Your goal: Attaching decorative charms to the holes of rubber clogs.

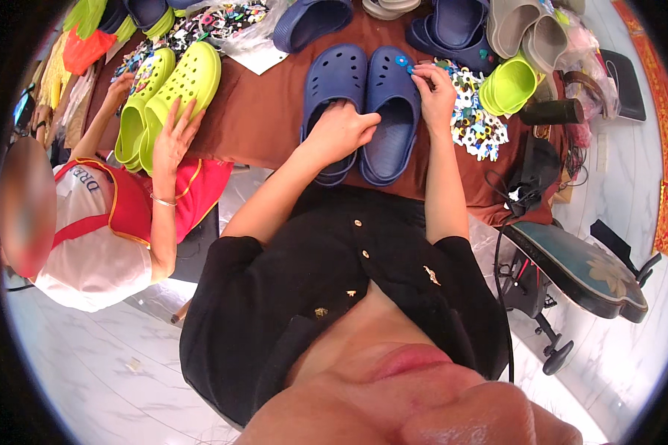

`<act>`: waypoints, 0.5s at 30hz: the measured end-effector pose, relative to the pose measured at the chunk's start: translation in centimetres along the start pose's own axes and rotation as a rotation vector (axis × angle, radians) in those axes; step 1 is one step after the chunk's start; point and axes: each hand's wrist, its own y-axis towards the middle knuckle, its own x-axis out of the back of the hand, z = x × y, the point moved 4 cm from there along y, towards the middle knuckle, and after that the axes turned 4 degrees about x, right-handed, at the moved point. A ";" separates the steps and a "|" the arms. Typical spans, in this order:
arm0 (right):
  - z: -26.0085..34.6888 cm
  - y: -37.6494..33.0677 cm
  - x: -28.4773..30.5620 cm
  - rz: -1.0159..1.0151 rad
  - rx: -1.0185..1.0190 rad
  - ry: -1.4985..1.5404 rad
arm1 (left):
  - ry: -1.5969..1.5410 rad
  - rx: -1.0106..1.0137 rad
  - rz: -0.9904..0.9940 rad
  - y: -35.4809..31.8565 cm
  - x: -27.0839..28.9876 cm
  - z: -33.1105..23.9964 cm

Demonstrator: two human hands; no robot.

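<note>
A pair of dark blue clogs lies side by side before me, toes pointing away: the left clog point(336, 70) and the right clog point(386, 67). My left hand point(341, 132) lies over the left clog's opening, some fingers hidden inside. Its visible fingers curl at the inner rims where the clogs meet. At the outer toe of the right clog, my right hand point(434, 93) pinches a small blue charm, largely covered by the fingertips. Beside it, a blue flower charm point(401, 60) sits on the clog. White, black and coloured charms point(476, 122) are heaped right of my right hand.
On the left, another person point(104, 222) handles lime green clogs point(185, 85). More dark blue clogs point(312, 24), grey clogs point(512, 26) and a lime clog point(508, 85) crowd the far side of the brown-covered table point(256, 111). A padded chair point(579, 267) stands at right.
</note>
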 end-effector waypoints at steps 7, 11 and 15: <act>1.4 0.4 0.7 0.083 0.317 -0.236 | -0.048 0.036 0.006 0.0 0.2 -0.1; 1.2 0.1 1.1 0.147 0.371 -0.379 | -0.030 0.033 0.022 0.1 0.1 -0.2; 1.6 0.6 0.4 0.210 0.422 -0.455 | 0.011 0.003 0.028 0.2 0.0 -0.1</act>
